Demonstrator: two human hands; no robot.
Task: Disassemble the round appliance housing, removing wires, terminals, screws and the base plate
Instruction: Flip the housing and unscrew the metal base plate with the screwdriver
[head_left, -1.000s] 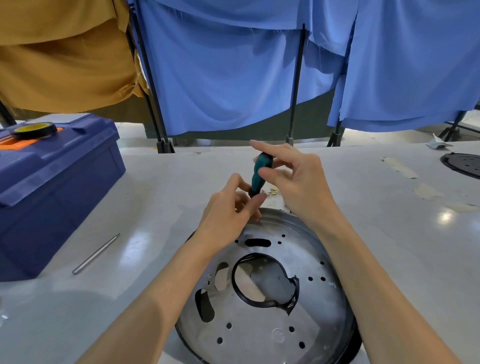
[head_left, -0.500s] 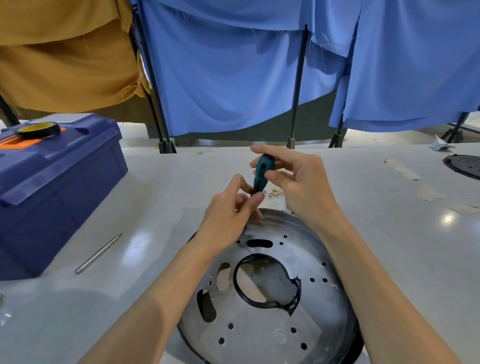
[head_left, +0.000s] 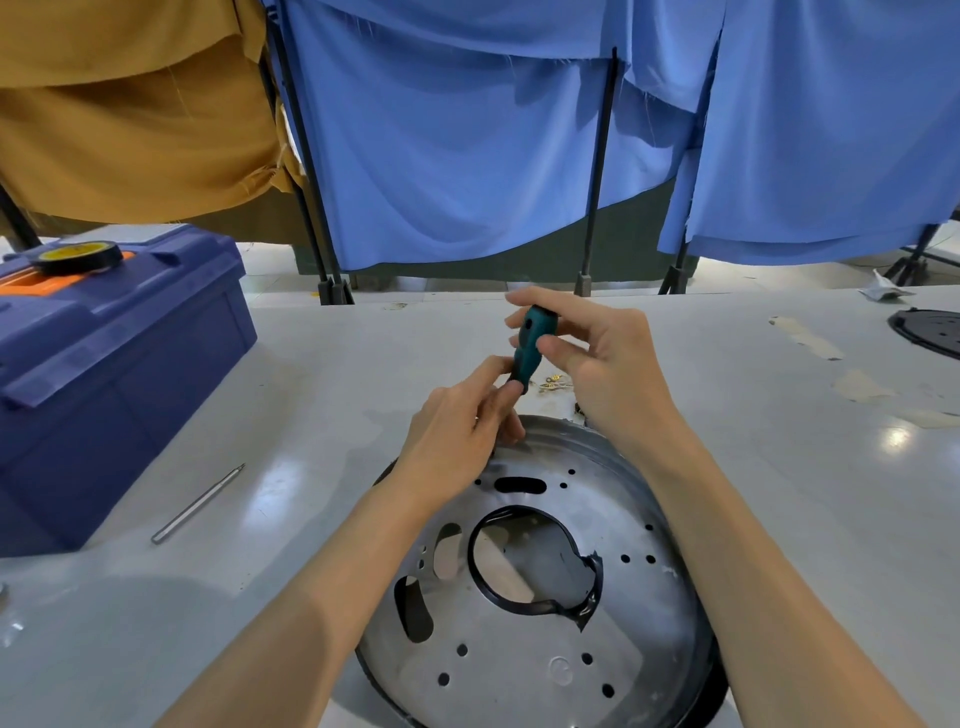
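The round metal housing (head_left: 550, 613) lies flat on the white table, its perforated plate up, with a black-rimmed centre hole. A teal-handled screwdriver (head_left: 531, 349) stands nearly upright over the housing's far rim. My right hand (head_left: 597, 364) grips the top of its handle between thumb and fingers. My left hand (head_left: 462, 436) pinches the lower end of the handle and the shaft, fingers down at the rim. The screwdriver tip is hidden behind my left fingers. Small brass terminals (head_left: 553, 384) lie on the table just beyond the housing.
A blue toolbox (head_left: 104, 374) with a tape roll (head_left: 78, 257) on top stands at the left. A loose metal bit (head_left: 200, 503) lies beside it. A black round plate (head_left: 930, 330) sits at the far right edge. Blue and tan cloths hang behind the table.
The screwdriver handle has been turned slightly between my right fingers. Both hands stay at the far rim of the housing.
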